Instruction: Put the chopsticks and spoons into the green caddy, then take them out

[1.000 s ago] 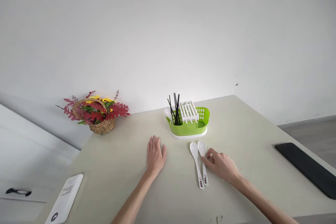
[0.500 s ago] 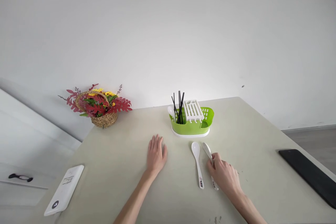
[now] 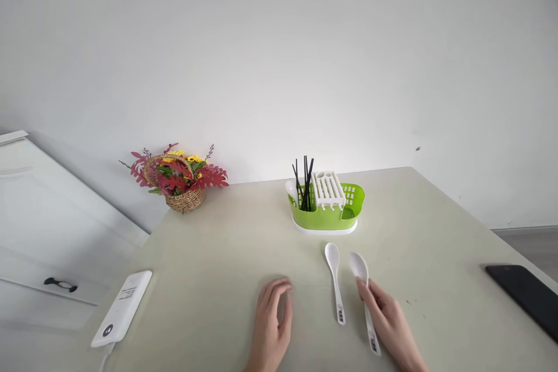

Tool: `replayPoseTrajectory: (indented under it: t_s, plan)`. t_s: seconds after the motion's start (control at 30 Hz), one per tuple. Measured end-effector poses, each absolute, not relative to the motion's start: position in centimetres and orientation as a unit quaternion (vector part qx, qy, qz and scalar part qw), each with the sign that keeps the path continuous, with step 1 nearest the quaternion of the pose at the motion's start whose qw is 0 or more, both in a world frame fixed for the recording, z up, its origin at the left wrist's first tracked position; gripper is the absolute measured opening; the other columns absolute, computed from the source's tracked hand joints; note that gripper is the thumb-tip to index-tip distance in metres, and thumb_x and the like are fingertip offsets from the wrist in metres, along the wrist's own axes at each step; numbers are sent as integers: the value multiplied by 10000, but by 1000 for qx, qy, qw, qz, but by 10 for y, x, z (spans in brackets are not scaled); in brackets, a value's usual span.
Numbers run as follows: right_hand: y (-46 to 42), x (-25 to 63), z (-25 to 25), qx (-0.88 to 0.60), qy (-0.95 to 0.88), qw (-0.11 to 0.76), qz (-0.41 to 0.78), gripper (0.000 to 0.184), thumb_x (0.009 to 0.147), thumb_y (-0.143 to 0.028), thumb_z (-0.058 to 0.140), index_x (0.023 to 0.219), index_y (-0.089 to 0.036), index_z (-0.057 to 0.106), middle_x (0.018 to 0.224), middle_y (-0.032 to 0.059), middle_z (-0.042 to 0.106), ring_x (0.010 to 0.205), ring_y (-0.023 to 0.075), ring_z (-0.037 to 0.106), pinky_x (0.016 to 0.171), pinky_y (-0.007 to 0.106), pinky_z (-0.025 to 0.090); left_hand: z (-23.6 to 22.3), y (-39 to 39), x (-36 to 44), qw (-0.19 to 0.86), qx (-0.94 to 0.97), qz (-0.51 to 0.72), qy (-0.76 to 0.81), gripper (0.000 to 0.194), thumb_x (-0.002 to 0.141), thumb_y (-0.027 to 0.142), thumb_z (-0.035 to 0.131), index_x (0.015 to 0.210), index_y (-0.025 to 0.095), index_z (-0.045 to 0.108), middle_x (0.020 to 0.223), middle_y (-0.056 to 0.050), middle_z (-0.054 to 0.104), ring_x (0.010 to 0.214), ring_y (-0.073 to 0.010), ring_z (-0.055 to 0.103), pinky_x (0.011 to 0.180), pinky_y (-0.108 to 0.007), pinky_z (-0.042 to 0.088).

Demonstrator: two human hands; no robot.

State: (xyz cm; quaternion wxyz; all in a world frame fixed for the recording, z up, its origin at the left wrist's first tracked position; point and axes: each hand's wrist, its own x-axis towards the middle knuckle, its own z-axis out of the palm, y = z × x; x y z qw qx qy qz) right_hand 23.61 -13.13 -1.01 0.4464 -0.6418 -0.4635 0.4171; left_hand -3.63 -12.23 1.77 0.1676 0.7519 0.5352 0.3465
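My right hand (image 3: pixel 386 319) grips a white spoon (image 3: pixel 359 265) near the middle of its handle, with the bowl pointing away from me. To its left a second white spoon (image 3: pixel 335 279) lies on the table, untouched. My left hand (image 3: pixel 274 317) is slightly blurred, holding nothing, its fingers bent and the thumb apart from them. Beyond the spoons stands a green utensil basket (image 3: pixel 322 221) on a white base. Black chopsticks (image 3: pixel 306 186) and another white spoon (image 3: pixel 292 190) stand in its left part, and a white slatted rack (image 3: pixel 329 189) sits on top.
A wicker basket of artificial flowers (image 3: pixel 186 199) stands at the back left near the wall. A white power bank (image 3: pixel 122 308) with a cable lies at the left edge, and a black phone (image 3: pixel 523 296) at the right. A white cabinet (image 3: pixel 52 215) adjoins the left side.
My left hand has drawn back toward me, its flat fingers now curled. My right hand has pulled its spoon slightly toward me and turned it so the bowl faces up. The view has shifted slightly.
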Motion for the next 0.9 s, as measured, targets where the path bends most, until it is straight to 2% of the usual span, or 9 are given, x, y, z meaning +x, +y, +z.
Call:
replayPoseTrajectory:
  t_s: [0.17,0.23,0.3,0.4,0.43,0.53,0.63,0.8,0.9]
  plan:
    - [-141,226,-9,-574,-514,425,475,591,935,-766,505,688,-232,449,672,-22,328,640,151,335,557,262,314,44,-131,6,303,673,377,560,295,1073,429,479,1278,266,614,1108,-98,705,851,-209,695,832,-360,595]
    - [-141,228,-6,-556,-536,410,485,582,947,-741,509,692,-218,515,667,-12,375,646,153,359,571,260,342,58,-126,24,348,660,349,567,388,1067,491,477,1373,264,550,935,-56,695,758,-202,658,805,-358,587]
    - [-140,231,-2,-538,-546,406,497,568,961,-715,515,719,-205,580,677,-3,431,660,156,391,589,257,367,73,-119,39,384,662,321,558,466,1063,536,462,1440,262,485,955,-48,704,721,-191,636,792,-356,578]
    - [-139,235,5,-518,-541,418,514,584,972,-710,510,758,-185,647,716,13,520,691,164,441,620,260,400,91,-109,60,418,685,283,526,487,1056,569,448,1434,266,487,1233,-92,699,736,-171,643,755,-338,562]
    - [-139,235,7,-515,-538,423,516,599,966,-722,513,754,-180,656,720,17,537,694,165,450,624,261,408,95,-107,66,422,692,269,520,475,1053,577,446,1401,263,520,1248,-93,699,749,-174,648,741,-332,554]
    - [-138,235,12,-514,-531,443,508,645,923,-775,544,706,-176,644,687,13,534,672,160,448,601,256,411,102,-103,82,415,707,230,524,430,1050,586,433,1227,245,626,1022,-64,740,741,-195,642,717,-325,521]
    - [-137,234,12,-515,-534,450,497,656,902,-797,552,685,-181,607,668,4,500,660,150,415,584,254,388,102,-102,91,404,711,212,535,414,1063,563,394,1146,232,629,828,-35,701,694,-205,613,727,-342,498]
    - [-137,231,4,-542,-537,417,494,607,945,-745,519,656,-218,434,639,-41,317,626,125,287,559,273,261,94,-108,89,432,672,264,540,449,1087,554,312,1247,226,574,1041,-91,700,914,-238,647,866,-377,505]
    - [-138,230,2,-541,-541,416,492,588,972,-709,502,651,-222,431,628,-53,280,602,120,274,556,286,229,89,-109,85,445,644,293,549,484,1085,587,303,1249,218,569,1099,-111,685,984,-247,643,924,-397,499]
